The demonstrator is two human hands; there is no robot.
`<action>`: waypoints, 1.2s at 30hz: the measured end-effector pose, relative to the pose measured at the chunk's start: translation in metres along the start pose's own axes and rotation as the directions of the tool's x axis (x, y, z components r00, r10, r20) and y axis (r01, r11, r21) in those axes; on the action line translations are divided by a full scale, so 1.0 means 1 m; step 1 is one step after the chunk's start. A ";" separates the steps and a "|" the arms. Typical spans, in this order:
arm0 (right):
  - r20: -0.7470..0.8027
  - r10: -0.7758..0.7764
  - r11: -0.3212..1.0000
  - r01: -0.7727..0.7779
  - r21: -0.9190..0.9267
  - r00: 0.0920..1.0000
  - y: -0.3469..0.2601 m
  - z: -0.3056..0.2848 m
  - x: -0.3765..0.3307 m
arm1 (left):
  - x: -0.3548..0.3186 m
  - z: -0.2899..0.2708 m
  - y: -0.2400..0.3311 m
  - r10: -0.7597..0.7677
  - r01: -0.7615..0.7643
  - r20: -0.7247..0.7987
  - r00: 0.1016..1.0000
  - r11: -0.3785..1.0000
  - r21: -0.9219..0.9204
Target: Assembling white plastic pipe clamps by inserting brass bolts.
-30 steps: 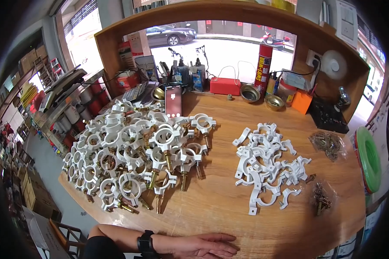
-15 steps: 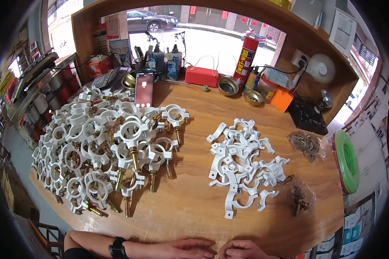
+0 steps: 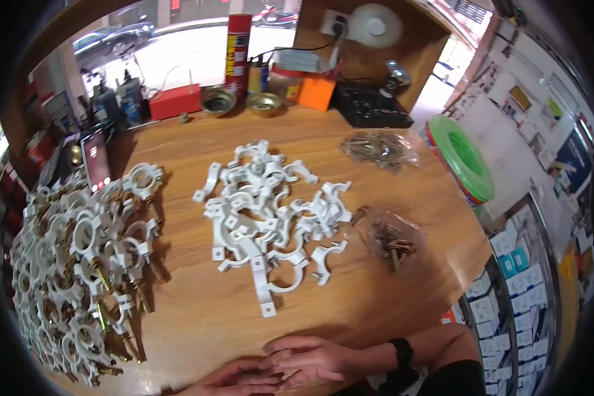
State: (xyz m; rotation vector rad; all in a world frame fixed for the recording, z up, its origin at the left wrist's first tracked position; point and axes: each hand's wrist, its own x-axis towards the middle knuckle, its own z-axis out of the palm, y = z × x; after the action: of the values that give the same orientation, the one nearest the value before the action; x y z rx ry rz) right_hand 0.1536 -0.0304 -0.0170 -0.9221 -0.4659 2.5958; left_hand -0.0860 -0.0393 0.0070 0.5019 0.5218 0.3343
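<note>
Two hands, left hand (image 3: 234, 379) and right hand (image 3: 307, 360), lie flat, open and touching on the wooden counter (image 3: 369, 290), holding nothing, near loose white clamp halves (image 3: 264, 211).

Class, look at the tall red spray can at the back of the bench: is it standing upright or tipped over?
Upright. The red spray can stands on its base at the back of the wooden bench, beside two brass bowls.
</note>
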 end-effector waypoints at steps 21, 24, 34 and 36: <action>0.248 0.033 0.972 -0.089 0.217 0.968 -0.008 0.009 0.021 | 0.002 -0.018 -0.004 -0.009 0.009 0.007 1.000 0.996 -0.085; 0.406 0.060 0.965 -0.157 0.211 0.912 -0.004 0.006 0.028 | 0.002 -0.017 -0.003 -0.002 0.001 -0.009 1.000 0.996 -0.094; 0.398 -0.021 0.986 -0.047 0.160 0.917 0.007 -0.008 0.032 | 0.003 -0.020 -0.003 0.002 -0.001 0.014 1.000 0.995 -0.102; 0.401 -0.015 0.986 -0.054 0.161 0.916 0.006 -0.008 0.032 | 0.003 -0.020 -0.004 0.000 0.002 0.013 1.000 0.995 -0.101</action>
State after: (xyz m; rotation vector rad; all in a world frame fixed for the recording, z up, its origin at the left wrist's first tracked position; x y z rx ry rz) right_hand 0.1343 -0.0205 -0.0419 -0.3351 -0.3296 2.7945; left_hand -0.0942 -0.0341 -0.0114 0.4052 0.4899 0.3545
